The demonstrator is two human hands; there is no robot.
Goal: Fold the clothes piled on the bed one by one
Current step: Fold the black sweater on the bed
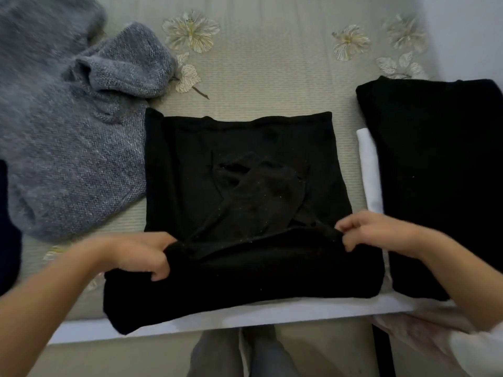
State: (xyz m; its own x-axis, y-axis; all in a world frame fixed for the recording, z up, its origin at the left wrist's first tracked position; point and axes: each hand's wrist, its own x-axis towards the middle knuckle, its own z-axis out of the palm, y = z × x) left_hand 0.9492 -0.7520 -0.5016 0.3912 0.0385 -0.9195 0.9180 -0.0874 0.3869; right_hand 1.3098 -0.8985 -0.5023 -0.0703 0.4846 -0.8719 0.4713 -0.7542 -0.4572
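Observation:
A black knit garment (245, 164) lies flat in the middle of the bed, its sleeves folded across its front. Its near edge is raised into a thick fold. My left hand (141, 254) grips the left end of that fold, fingers curled round the cloth. My right hand (378, 232) pinches the right end of the same fold. A grey knitted sweater (70, 148) lies heaped and unfolded to the left, touching the black garment's left side.
A folded black garment (435, 172) lies on the right, over a white folded piece (368, 170). The beige bedspread (258, 77) with flower embroidery stretches beyond. The bed's white front edge (245, 319) runs below the hands; my legs (239, 352) stand beneath it.

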